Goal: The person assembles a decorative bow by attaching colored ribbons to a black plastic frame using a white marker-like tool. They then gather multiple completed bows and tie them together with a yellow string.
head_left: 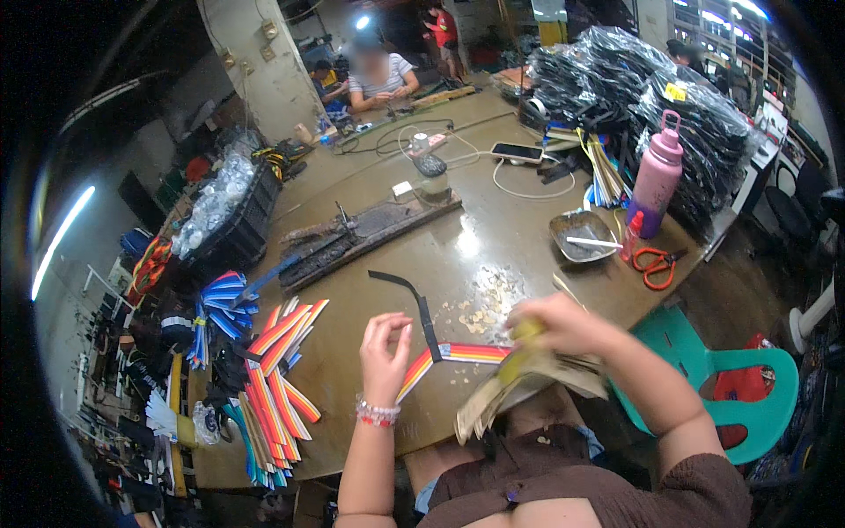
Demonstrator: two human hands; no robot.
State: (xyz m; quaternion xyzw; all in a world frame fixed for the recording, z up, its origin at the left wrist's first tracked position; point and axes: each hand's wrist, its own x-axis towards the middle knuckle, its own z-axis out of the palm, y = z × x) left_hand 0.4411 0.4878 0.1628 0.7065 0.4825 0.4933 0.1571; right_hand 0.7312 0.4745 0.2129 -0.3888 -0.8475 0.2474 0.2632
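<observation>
Right fingers (528, 310) clamp a blurred beige bundle (532, 380), apparently hiding part of a striped band (473, 353); left fingers (384, 325) are apart.

Just behind my left grip (387, 356) I wear beaded bracelets (377, 413), red and pale, and farther back, a brown short-sleeved top (563, 480) with a small dark button (511, 496) and light-blue legwear (425, 497).

Light: dim room, fluorescent tube (63, 242) glowing at left, small white lamp (362, 22) at top, ceiling lights (750, 8) upper right | Glare: white patches on tabletop (519, 255), glints on plastic-wrapped stack (607, 75) | Blur: strip bundle (563, 374) in right hand (553, 322) slightly smeared | Distortion: edges bowed, corners black
</observation>
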